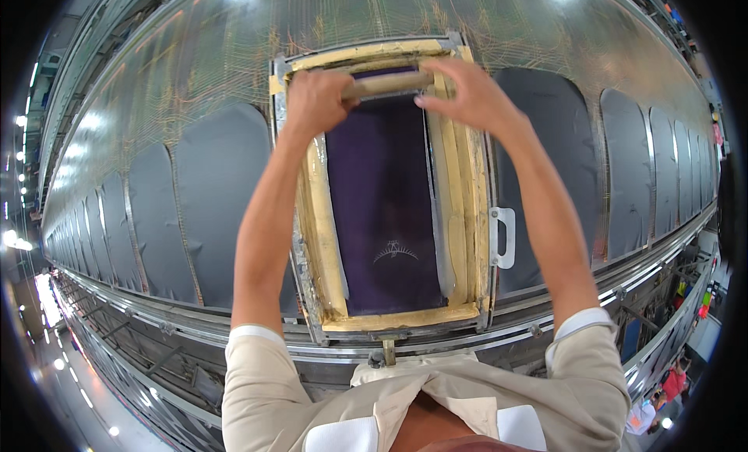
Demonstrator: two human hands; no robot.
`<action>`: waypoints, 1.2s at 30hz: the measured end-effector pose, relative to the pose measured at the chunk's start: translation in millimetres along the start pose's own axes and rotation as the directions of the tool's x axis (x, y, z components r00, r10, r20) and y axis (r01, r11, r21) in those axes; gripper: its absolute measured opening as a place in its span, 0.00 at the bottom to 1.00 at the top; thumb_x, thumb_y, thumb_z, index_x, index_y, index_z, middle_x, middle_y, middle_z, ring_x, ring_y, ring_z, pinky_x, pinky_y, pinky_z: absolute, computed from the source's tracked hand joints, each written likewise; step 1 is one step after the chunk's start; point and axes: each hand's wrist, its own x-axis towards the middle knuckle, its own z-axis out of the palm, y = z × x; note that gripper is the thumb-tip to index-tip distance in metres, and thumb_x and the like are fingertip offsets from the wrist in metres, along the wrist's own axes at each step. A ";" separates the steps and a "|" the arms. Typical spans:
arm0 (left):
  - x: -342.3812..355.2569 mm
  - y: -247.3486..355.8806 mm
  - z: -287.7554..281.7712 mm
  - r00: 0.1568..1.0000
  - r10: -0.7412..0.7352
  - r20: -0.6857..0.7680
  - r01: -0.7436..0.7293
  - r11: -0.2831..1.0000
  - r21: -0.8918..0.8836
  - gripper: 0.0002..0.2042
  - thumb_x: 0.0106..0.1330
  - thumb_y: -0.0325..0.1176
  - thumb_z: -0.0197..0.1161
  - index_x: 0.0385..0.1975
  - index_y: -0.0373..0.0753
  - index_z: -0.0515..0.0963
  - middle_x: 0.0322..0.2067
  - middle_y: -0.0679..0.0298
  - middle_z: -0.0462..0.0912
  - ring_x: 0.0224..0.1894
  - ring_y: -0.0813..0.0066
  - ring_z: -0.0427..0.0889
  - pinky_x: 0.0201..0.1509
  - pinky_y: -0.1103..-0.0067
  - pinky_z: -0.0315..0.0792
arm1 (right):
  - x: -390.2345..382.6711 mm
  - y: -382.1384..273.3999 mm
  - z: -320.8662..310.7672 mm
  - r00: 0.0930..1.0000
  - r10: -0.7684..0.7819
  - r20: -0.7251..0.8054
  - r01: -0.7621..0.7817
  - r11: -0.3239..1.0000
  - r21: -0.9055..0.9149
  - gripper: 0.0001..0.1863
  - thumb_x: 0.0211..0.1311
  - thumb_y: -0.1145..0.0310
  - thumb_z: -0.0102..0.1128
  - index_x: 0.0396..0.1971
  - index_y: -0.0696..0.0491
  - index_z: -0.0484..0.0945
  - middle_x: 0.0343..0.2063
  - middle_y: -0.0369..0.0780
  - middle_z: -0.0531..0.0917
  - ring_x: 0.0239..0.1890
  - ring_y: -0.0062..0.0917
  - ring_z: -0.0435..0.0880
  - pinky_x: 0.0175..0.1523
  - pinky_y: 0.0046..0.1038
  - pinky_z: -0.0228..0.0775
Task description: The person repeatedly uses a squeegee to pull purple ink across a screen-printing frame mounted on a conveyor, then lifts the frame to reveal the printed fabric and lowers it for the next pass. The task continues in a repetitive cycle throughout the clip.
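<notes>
A wooden-handled squeegee (389, 84) lies across the far end of a screen printing frame (401, 323). My left hand (318, 97) is wrapped round the squeegee's left end. At its right end my right hand (465, 93) is spread, with the thumb apart from the fingers and a gap showing between hand and handle. The frame's inner border is covered in yellowish tape. Dark purple mesh (382, 195) fills the middle, with a small pale arc-shaped design (395, 252) near its close end. My hands hide part of the far corners.
The frame rests on a long table (374, 19) with rows of dark grey fabric panels (222, 195) on both sides. A white handle (502, 238) sticks out from the frame's right side. Metal rails (195, 319) run along the near edge. People (674, 382) are at far lower right.
</notes>
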 end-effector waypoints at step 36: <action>-252.5 194.9 -31.2 0.963 -0.148 0.227 0.176 0.978 -0.109 0.09 0.53 0.35 0.76 0.33 0.46 0.87 0.29 0.69 0.86 0.36 0.67 0.83 0.48 0.68 0.68 | -227.0 -154.9 30.3 0.873 0.126 0.472 -0.027 0.977 -0.210 0.10 0.53 0.59 0.72 0.30 0.49 0.86 0.23 0.42 0.85 0.34 0.39 0.85 0.47 0.40 0.71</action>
